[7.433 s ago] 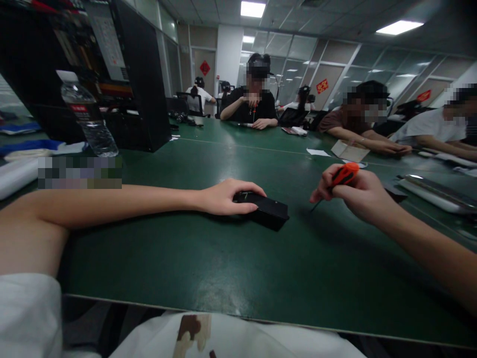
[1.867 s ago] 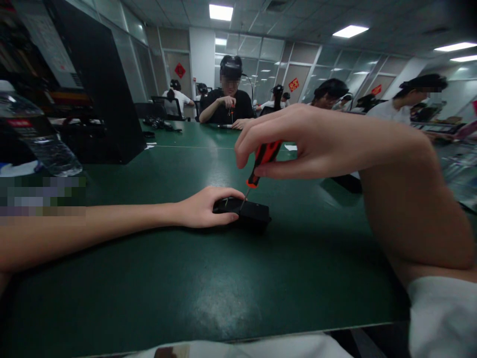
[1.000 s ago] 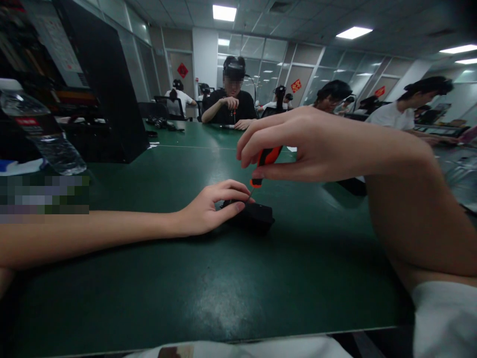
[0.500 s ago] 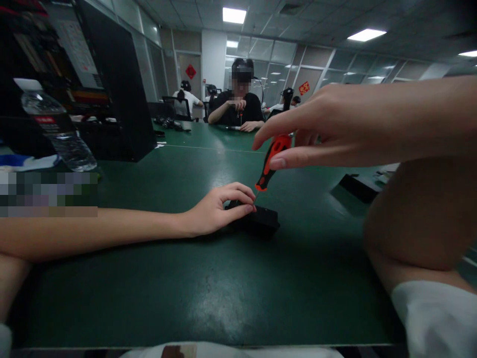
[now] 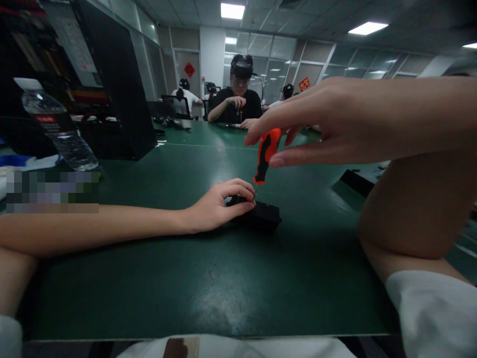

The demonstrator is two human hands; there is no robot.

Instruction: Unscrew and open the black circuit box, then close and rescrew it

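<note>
A black block-like object (image 5: 266, 215) lies on the green table (image 5: 208, 278), near its middle. My left hand (image 5: 227, 203) is closed on the left end of this object, thumb in front and fingers behind, close to the screwdriver's shaft. The red and black screwdriver (image 5: 266, 154) stands nearly upright, its thin shaft reaching down to the object beside my left fingertips. My right hand (image 5: 316, 124) is around the top of the handle, with the thumb against its right side and the index finger stretched past it. The screwdriver's tip is hidden by my left fingers.
A water bottle (image 5: 59, 124) stands at the left by a large black case (image 5: 115, 79). Another black object (image 5: 356, 183) lies to the right, beyond my right forearm. Across the table sits a person (image 5: 238, 94) in black, with cables (image 5: 171, 123) nearby.
The screwdriver's handle has moved a little left and stands more upright. My right hand has shifted left with it. My left hand still holds the black object.
</note>
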